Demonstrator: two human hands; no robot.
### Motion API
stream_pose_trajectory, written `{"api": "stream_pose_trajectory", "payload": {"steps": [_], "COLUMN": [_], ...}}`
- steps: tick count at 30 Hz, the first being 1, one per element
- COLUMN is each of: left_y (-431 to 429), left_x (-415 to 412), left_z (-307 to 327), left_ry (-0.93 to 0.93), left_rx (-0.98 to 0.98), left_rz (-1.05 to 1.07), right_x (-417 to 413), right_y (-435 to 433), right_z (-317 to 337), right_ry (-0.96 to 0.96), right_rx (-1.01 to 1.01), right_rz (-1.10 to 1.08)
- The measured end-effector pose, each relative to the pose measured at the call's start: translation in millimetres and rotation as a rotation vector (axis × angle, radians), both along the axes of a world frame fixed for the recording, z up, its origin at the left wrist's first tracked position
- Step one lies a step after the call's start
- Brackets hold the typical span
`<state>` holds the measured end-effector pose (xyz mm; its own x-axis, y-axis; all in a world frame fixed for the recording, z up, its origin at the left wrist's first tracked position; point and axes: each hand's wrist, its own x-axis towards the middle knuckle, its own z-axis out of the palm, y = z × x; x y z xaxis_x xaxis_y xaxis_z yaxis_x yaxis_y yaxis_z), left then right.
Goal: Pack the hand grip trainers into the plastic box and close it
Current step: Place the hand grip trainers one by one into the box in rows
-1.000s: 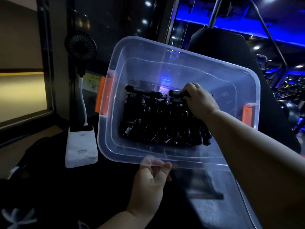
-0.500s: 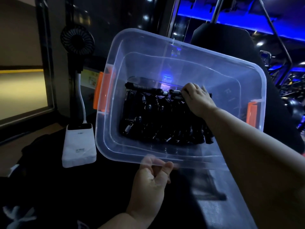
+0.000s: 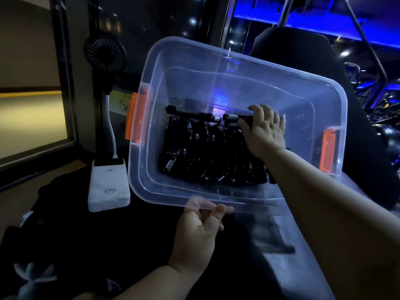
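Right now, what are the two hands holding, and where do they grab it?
The left hand pinches the clear plastic box by its near rim. The right hand, inside the box, grips a black grip trainer by its handle.

Dark table top point(image 3: 71, 230); white power bank point(image 3: 108, 187) flat on it; black cloth point(image 3: 49, 198) beside.

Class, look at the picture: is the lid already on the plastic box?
No: the plastic box is open on top, and the right hand reaches inside among the grip trainers.

Tilted plastic box point(image 3: 216, 61) of black grip trainers point(image 3: 205, 152), both hands on it.
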<state>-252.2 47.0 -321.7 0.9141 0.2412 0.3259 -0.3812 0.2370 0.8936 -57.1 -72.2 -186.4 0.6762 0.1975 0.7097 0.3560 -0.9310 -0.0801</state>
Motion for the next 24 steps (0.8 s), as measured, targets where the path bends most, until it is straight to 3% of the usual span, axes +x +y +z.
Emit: {"api": "stream_pose_trajectory", "payload": {"steps": [9,15,20,24], "left_y": [-1,-3,-4,-5], "left_x": [1,1,1,0], "left_z": [-3,-1,-1,-1], "left_ry": [0.021,0.004,-0.008,-0.015], "left_rx": [0.046,0.003,0.005,0.010], "left_rz": [0.065,0.074,0.083,0.082], "right_x": [-97,-148,-161,-158], "right_y": [-25,-82,-145,-201], "right_z": [-33,-66,-83,-88], "right_ry": [0.014,-0.027,-0.007,0.392], "right_rx": [0.265,0.382,0.439,0.304], "right_rz": [0.185,0.175,-0.079,-0.456]}}
